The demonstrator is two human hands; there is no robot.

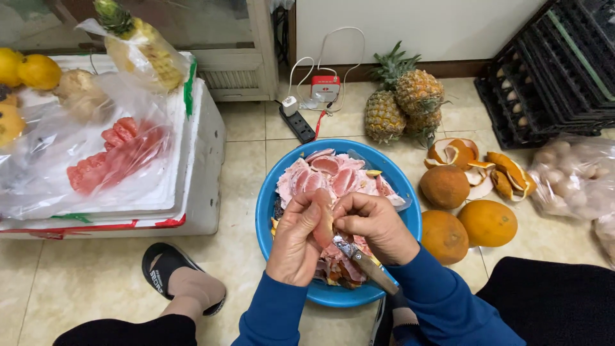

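My left hand [296, 238] and my right hand [373, 224] meet over a blue bowl [268, 208] on the tiled floor. Between them they hold a pink fruit segment [324, 227], fingers of both hands pinching it. My right hand also grips a small knife [365, 263] whose blade points down and toward me. The bowl is filled with pink peeled fruit segments and peel scraps [333, 176]. Both sleeves are blue.
Three whole orange-brown fruits [444, 186] and peel pieces [477, 163] lie right of the bowl, pineapples [403, 102] behind. A white foam box [202, 166] with bagged fruit stands left. A power strip [298, 123], black crates [557, 70] and a bag of eggs [570, 176] are nearby. My sandalled foot [182, 282] rests near left.
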